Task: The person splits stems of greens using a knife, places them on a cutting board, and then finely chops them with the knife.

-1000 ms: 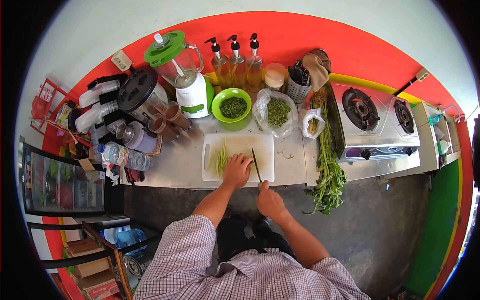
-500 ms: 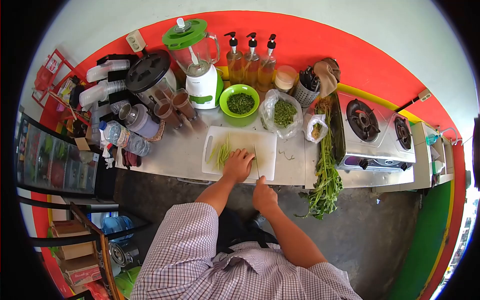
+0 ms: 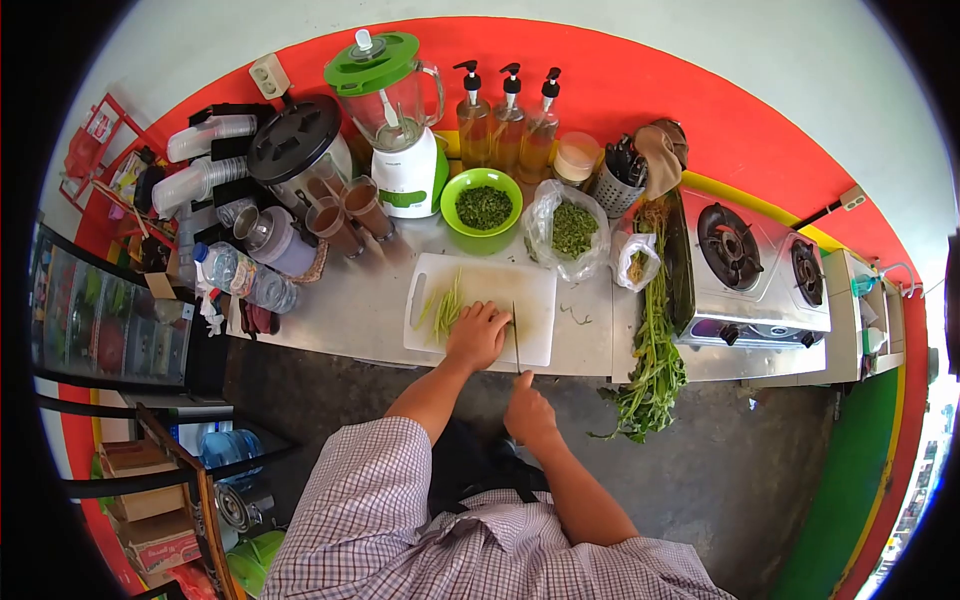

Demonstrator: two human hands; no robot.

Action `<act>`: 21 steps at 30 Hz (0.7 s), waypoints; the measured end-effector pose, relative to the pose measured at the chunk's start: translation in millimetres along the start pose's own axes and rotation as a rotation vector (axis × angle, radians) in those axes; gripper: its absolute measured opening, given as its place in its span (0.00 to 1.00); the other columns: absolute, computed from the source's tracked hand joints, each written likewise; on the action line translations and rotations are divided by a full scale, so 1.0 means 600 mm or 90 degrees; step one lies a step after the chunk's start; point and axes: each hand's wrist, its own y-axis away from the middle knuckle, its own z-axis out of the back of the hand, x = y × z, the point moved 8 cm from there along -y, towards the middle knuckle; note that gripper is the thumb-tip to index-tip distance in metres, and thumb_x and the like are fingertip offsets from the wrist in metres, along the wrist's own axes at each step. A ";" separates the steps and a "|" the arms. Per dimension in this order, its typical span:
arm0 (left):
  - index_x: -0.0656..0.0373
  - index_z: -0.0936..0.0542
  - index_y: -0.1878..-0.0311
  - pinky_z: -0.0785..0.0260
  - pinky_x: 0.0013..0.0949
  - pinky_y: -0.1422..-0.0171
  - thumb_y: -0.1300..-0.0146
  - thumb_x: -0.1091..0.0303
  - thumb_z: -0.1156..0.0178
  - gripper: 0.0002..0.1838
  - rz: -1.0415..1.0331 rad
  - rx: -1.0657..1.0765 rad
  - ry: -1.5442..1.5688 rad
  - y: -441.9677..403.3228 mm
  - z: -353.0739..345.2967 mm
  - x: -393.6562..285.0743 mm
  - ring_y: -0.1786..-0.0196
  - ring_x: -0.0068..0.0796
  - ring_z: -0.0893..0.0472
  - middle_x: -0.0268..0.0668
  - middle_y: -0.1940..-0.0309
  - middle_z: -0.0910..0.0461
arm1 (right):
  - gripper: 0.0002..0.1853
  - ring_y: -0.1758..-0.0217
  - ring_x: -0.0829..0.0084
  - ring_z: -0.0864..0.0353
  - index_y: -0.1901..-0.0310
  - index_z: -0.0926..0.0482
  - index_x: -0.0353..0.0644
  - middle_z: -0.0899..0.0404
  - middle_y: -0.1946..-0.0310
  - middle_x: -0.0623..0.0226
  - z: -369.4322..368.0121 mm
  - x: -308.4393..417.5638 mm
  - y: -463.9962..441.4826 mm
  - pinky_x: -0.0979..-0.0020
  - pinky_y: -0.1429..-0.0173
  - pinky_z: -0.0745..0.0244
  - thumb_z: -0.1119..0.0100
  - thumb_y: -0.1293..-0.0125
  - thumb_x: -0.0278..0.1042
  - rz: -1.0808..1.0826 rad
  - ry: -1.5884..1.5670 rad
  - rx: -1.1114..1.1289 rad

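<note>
My right hand (image 3: 530, 408) is closed around the handle of a kitchen knife (image 3: 516, 338), just off the counter's front edge. The thin blade reaches over the right half of a white cutting board (image 3: 535, 290). On the board, my left hand (image 3: 476, 334) rests with fingers bent and drawn together, fingertips close against the blade. Whatever lies under those fingers is hidden. Pale green cut stems (image 3: 443, 309) form a loose pile just left of my left hand.
Behind the board stand a green bowl (image 3: 481, 242) and a plastic bag (image 3: 594, 232), both with chopped greens. Long leafy stalks (image 3: 652, 370) hang over the front edge, left of a gas stove (image 3: 765, 318). A blender (image 3: 404, 180), pump bottles (image 3: 508, 130) and cups (image 3: 333, 229) line the back.
My right hand has drawn the knife back a little toward my body. My left hand stays nearly in place beside the blade.
</note>
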 end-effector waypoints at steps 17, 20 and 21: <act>0.49 0.19 0.53 0.32 0.45 0.47 0.39 0.68 0.39 0.11 0.007 -0.013 0.030 0.003 -0.001 0.004 0.52 0.41 0.25 0.35 0.61 0.25 | 0.36 0.56 0.40 0.13 0.35 0.49 0.25 0.16 0.62 0.37 -0.019 -0.005 -0.043 0.49 0.51 0.17 0.39 0.36 0.30 0.033 0.037 -0.018; 0.50 0.19 0.53 0.32 0.45 0.47 0.39 0.68 0.39 0.11 0.012 -0.019 0.030 -0.001 -0.002 0.007 0.52 0.41 0.25 0.35 0.61 0.25 | 0.36 0.57 0.39 0.13 0.34 0.49 0.25 0.16 0.63 0.37 0.004 -0.003 -0.036 0.49 0.50 0.17 0.39 0.36 0.30 0.043 0.044 -0.039; 0.50 0.18 0.54 0.32 0.45 0.47 0.39 0.68 0.39 0.10 0.015 -0.023 0.036 0.000 0.000 0.007 0.53 0.41 0.25 0.35 0.61 0.25 | 0.37 0.57 0.39 0.13 0.34 0.49 0.25 0.16 0.63 0.37 0.011 -0.001 -0.030 0.48 0.50 0.17 0.39 0.36 0.30 0.044 0.050 -0.032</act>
